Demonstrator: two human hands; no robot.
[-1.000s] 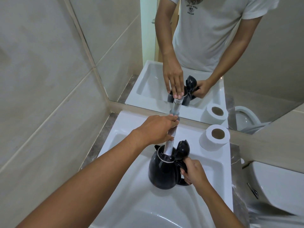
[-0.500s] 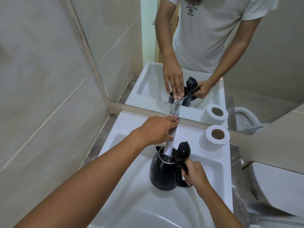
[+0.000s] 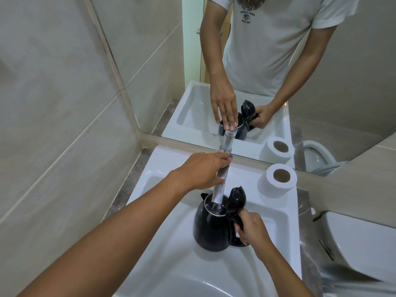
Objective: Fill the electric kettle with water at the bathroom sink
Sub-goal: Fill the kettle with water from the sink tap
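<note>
A black electric kettle point(image 3: 211, 228) sits in the white sink point(image 3: 171, 264) with its lid point(image 3: 235, 199) flipped up. My right hand point(image 3: 251, 229) grips the kettle's handle. The chrome tap point(image 3: 219, 190) reaches down into the kettle's open mouth, where water glints. My left hand point(image 3: 203, 170) is wrapped around the upper part of the tap, fingers on its top. The tap's handle is hidden under my fingers.
A toilet paper roll point(image 3: 278, 180) stands on the sink's back right ledge. A mirror point(image 3: 278, 71) rises behind the sink. Tiled wall point(image 3: 53, 114) closes the left side. A white toilet tank point(image 3: 360, 247) stands at the right.
The kettle and my right hand have shifted very slightly lower in the sink. My left hand stays on the tap.
</note>
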